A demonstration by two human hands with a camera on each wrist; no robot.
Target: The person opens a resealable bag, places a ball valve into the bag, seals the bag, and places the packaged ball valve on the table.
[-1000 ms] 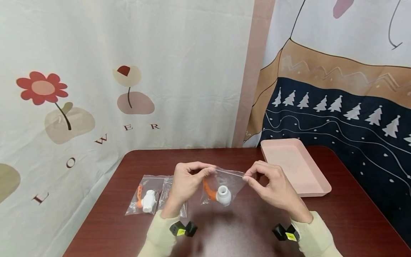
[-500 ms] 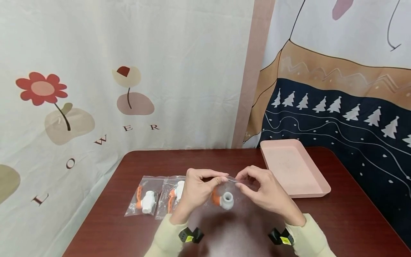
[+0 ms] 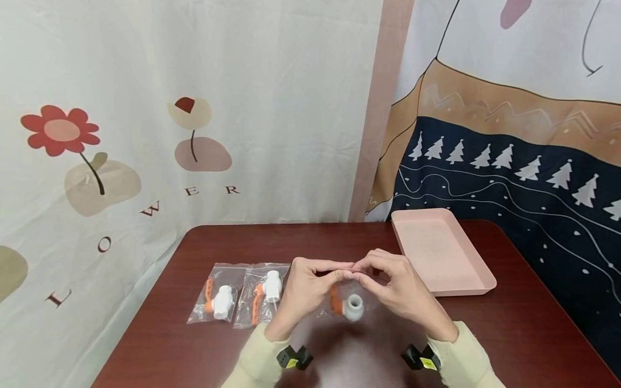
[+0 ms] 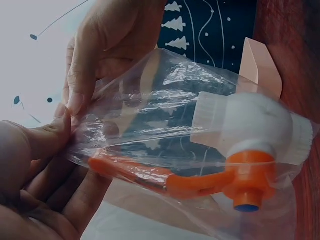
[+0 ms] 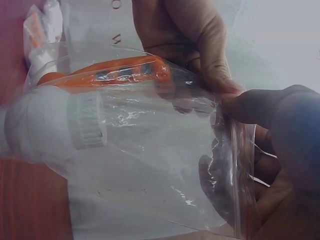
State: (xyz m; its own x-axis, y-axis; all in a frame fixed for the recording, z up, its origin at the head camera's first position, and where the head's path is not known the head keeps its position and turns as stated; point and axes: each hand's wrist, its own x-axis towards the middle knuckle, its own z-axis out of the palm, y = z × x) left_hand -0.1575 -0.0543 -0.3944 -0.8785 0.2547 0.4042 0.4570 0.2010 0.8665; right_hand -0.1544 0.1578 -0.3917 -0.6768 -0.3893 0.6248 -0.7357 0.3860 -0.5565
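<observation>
A clear zip bag (image 5: 150,165) hangs between my two hands over the table. Inside it is a white plastic ball valve (image 3: 353,308) with an orange lever handle (image 4: 200,182). My left hand (image 3: 312,285) pinches the bag's top edge between thumb and fingers. Right beside it, my right hand (image 3: 395,283) pinches the same edge, the two thumb tips meeting at the zip strip (image 5: 237,175). The valve dangles below the fingers, its round opening facing me in the head view.
Left of my hands, two more bagged valves lie side by side on the dark red table (image 3: 160,334): one bag (image 3: 223,302) at the far left, another bag (image 3: 267,285) nearer. A shallow pink tray (image 3: 466,264) stands at the back right. A printed curtain (image 3: 291,108) hangs behind.
My left hand has slid right along the bag's top edge until it meets my right hand, which shifted slightly left. The valve swung right and a bagged valve behind the left hand came into view.
</observation>
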